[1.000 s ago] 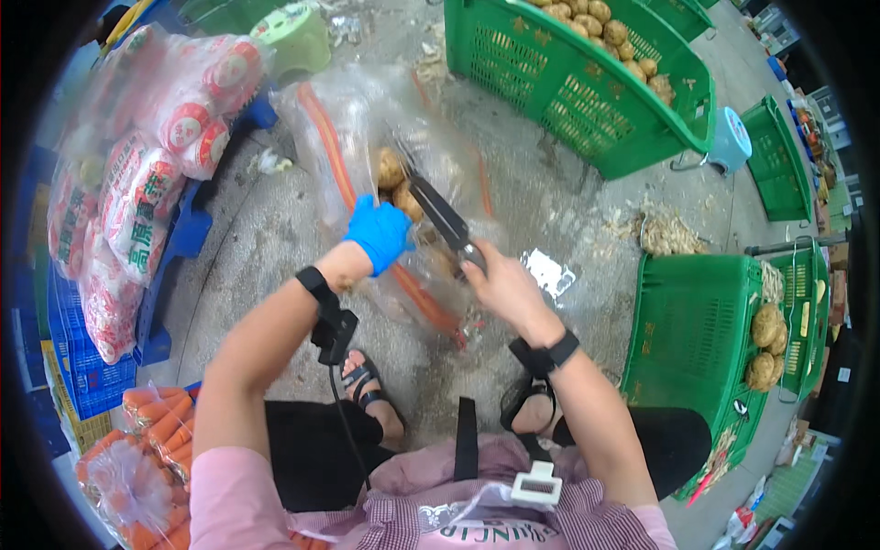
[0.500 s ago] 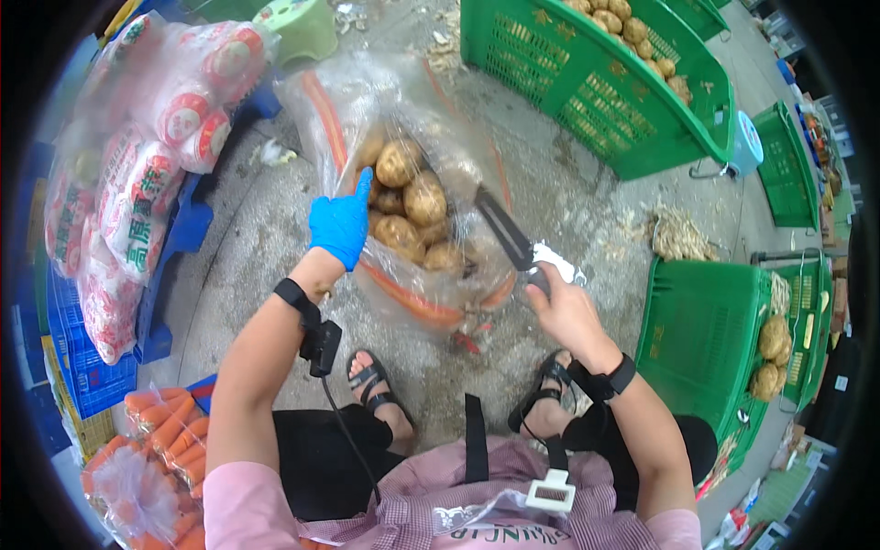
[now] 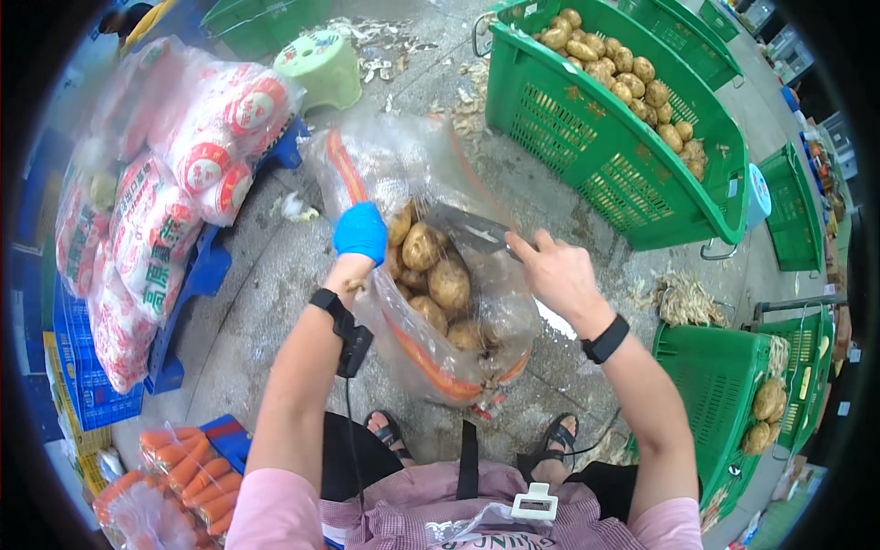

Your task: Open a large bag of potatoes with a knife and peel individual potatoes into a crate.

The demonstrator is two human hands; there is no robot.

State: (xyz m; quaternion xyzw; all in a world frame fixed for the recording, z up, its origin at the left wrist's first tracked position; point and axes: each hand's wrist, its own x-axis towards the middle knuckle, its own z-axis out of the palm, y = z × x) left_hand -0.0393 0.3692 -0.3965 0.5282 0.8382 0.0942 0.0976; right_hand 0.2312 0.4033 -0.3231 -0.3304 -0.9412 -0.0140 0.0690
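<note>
A clear plastic bag with orange stripes point(image 3: 431, 376) lies on the floor, slit open over several potatoes point(image 3: 448, 286). My left hand point(image 3: 359, 231), in a blue glove, is closed on the bag's edge at the left of the opening. My right hand point(image 3: 557, 275) grips a dark-bladed knife point(image 3: 477, 229) by its handle, the blade lying almost level across the upper part of the opening, against the plastic and potatoes.
Wrapped white-and-red sacks point(image 3: 156, 238) rest on a blue pallet point(image 3: 211, 266) at left, above bagged carrots point(image 3: 192, 477). A green crate of potatoes point(image 3: 568, 128) is at upper right, another crate point(image 3: 697, 394) at lower right. A pale green stool point(image 3: 325, 73) stands behind the bag.
The bag's opening has widened since a second ago, showing more potatoes. My left hand's extended finger has curled in. The knife has turned to lie flatter across the bag's upper part.
</note>
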